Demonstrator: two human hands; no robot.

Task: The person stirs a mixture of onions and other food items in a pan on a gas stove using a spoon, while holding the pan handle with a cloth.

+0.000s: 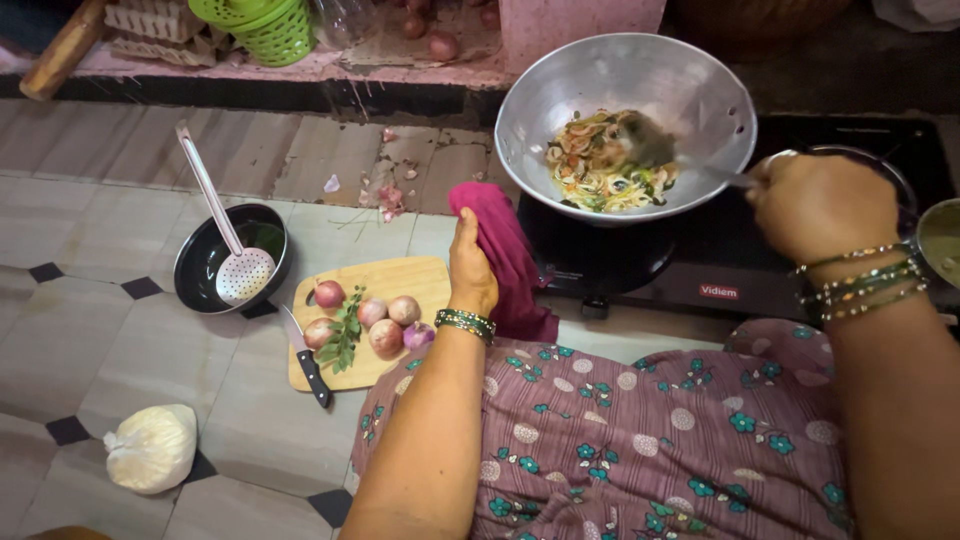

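Observation:
A round metal wok (700, 90) sits on a black stove (720, 250) and holds chopped onion and green bits. My right hand (820, 205) grips a metal spatula (655, 148) whose blade is in the food. My left hand (470, 265) holds a magenta cloth (505, 250) that reaches up to the wok's near left rim. Both wrists wear bangles.
A wooden cutting board (400, 285) on the tiled floor carries several small onions (385, 335), green leaves and a black-handled knife (308, 362). Left of it, a black bowl (200, 265) holds a slotted ladle (243, 272). A white bag (152, 447) lies near left. Green baskets (265, 25) stand at the back.

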